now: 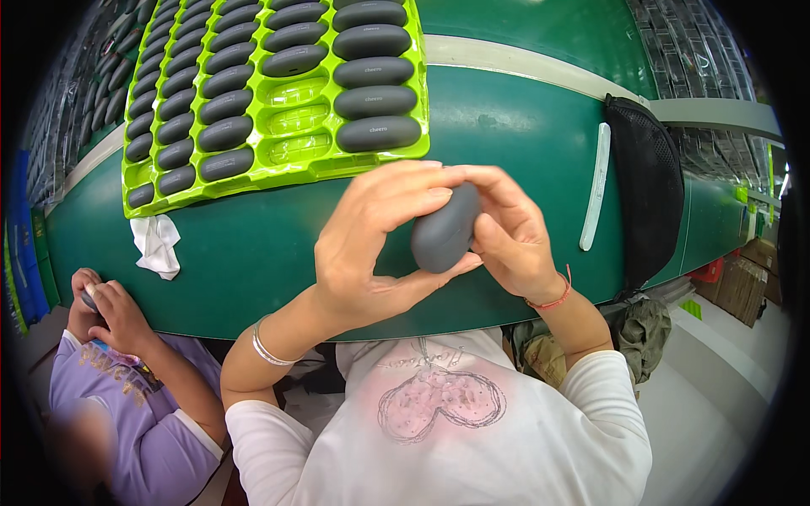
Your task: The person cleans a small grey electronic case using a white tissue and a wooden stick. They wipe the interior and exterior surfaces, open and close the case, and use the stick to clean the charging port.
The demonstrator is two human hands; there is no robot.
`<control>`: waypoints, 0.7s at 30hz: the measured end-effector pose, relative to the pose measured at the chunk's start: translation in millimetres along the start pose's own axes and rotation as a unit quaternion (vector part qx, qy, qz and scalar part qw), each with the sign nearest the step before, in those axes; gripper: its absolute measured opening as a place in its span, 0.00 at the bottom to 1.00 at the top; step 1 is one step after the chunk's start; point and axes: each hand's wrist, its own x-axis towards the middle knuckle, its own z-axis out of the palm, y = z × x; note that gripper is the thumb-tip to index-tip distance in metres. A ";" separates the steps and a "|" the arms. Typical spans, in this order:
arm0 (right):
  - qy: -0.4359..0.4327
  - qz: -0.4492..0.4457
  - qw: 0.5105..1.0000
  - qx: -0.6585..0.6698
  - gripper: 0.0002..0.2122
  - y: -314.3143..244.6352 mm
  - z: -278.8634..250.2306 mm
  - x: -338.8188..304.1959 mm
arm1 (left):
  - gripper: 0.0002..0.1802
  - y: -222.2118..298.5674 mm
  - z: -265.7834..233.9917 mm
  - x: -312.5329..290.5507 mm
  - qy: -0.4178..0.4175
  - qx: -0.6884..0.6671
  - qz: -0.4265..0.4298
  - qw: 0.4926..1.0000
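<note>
Between both hands, above the near part of the green table, is a dark grey, smooth, pebble-shaped case [443,229]. My left hand [361,240] curls around its left side, fingertips on top and thumb stretched along the underside. From the other side my right hand [516,239] grips it, with the thumb pressed on its right face. Just beyond my hands lies a bright lime-green moulded tray [253,191] with rows of similar dark grey cases [378,135]. Three neighbouring pockets [297,150] near its front hold no case.
The table [506,110] has a long pale strip [596,187] and a black mesh-sided pouch [645,190] at the right. A crumpled white cloth [156,246] lies before the tray. At the lower left, another person's hands [114,312] hold a small dark object.
</note>
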 end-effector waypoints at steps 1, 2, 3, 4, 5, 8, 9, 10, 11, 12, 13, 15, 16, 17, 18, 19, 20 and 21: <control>0.015 0.021 0.999 -0.039 0.23 0.1 2.4 -0.3 | 0.32 -0.3 1.0 0.6 0.001 0.002 0.002 1.000; 0.030 0.043 0.996 -0.077 0.23 -0.6 3.9 -0.7 | 0.32 1.3 -0.4 2.7 -0.006 0.032 0.002 0.999; 0.015 0.051 0.998 -0.045 0.23 -2.3 4.3 -1.3 | 0.32 2.2 -1.4 3.6 -0.013 0.061 0.002 0.998; 0.000 0.058 0.998 -0.013 0.23 -4.2 4.9 -2.2 | 0.32 2.8 -2.2 1.9 -0.027 0.084 -0.010 0.996; -0.014 0.065 0.998 0.019 0.24 -5.5 5.2 -2.8 | 0.32 3.4 -3.1 -0.2 -0.042 0.107 -0.022 0.993; -0.035 0.045 0.996 -0.062 0.21 -8.6 8.0 -1.8 | 0.31 2.9 -0.5 0.0 -0.065 0.145 -0.013 0.987; -0.032 0.046 0.994 -0.097 0.21 -9.8 9.2 -1.3 | 0.31 2.7 0.4 1.0 -0.070 0.153 -0.002 0.986; -0.016 0.062 0.997 -0.041 0.19 -11.2 8.6 -0.3 | 0.29 2.8 -1.8 3.4 -0.076 0.154 -0.003 0.985; -0.009 0.059 0.998 -0.015 0.19 -10.6 6.5 0.4 | 0.28 2.6 -4.0 4.4 -0.075 0.119 -0.022 0.990; -0.003 0.057 0.998 0.012 0.18 -8.9 3.7 0.8 | 0.28 2.3 -6.1 4.9 -0.073 0.083 -0.040 0.993; 0.003 0.055 0.998 0.039 0.18 -7.2 2.0 0.9 | 0.27 2.7 -8.0 5.5 -0.072 0.049 -0.060 0.994; 0.028 0.024 0.999 0.021 0.16 -5.9 4.1 1.2 | 0.22 2.9 -9.3 5.6 -0.056 -0.021 -0.112 0.992; 0.024 0.022 0.999 0.017 0.16 -7.5 4.3 1.1 | 0.21 1.4 -8.4 3.3 -0.043 -0.048 -0.139 0.988; 0.020 0.021 0.999 0.013 0.16 -8.9 4.5 1.1 | 0.20 0.3 -8.1 2.0 -0.029 -0.075 -0.166 0.983; 0.016 0.018 1.000 0.004 0.16 -9.9 4.9 1.1 | 0.17 -0.3 -9.2 2.9 -0.031 -0.094 -0.172 0.980; 0.013 0.015 1.000 -0.005 0.16 -10.9 5.1 0.8 | 0.17 0.6 -10.5 3.3 -0.041 -0.124 -0.196 0.972; 0.010 0.012 1.000 -0.014 0.15 -11.2 5.1 0.5 | 0.16 2.2 -12.2 3.5 -0.050 -0.154 -0.219 0.962; 0.009 0.009 1.000 -0.016 0.15 -10.4 5.5 0.1 | 0.15 2.9 -13.6 3.5 -0.059 -0.183 -0.243 0.951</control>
